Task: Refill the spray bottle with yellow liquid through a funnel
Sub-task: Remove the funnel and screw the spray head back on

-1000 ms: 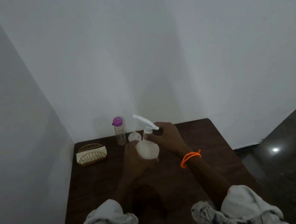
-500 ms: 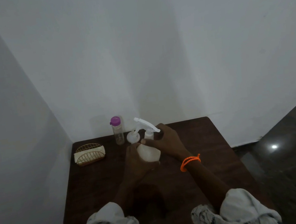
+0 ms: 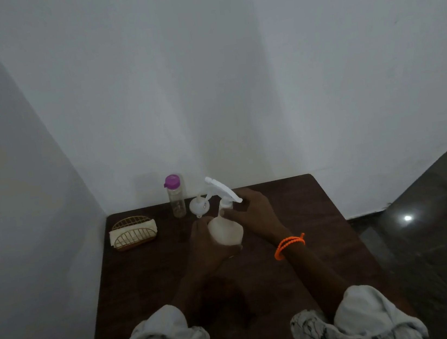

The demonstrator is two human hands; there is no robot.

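Note:
A white spray bottle (image 3: 226,230) stands tilted on the dark wooden table (image 3: 308,215). My left hand (image 3: 205,245) is wrapped round its body. My right hand (image 3: 253,213) grips the neck, just under the white trigger head (image 3: 222,188). A small white funnel (image 3: 199,206) lies on the table behind the bottle. Left of the funnel stands a clear bottle with a purple cap (image 3: 175,195); its contents look pale and I cannot tell their colour in the dim light.
A gold wire holder with a white cloth (image 3: 133,233) sits at the table's back left. White walls close off the back and left sides. Dark floor (image 3: 437,226) lies beyond the table's right edge.
The spray bottle and both hands have stayed almost in place; the trigger head has turned slightly. The camera view has dipped a little.

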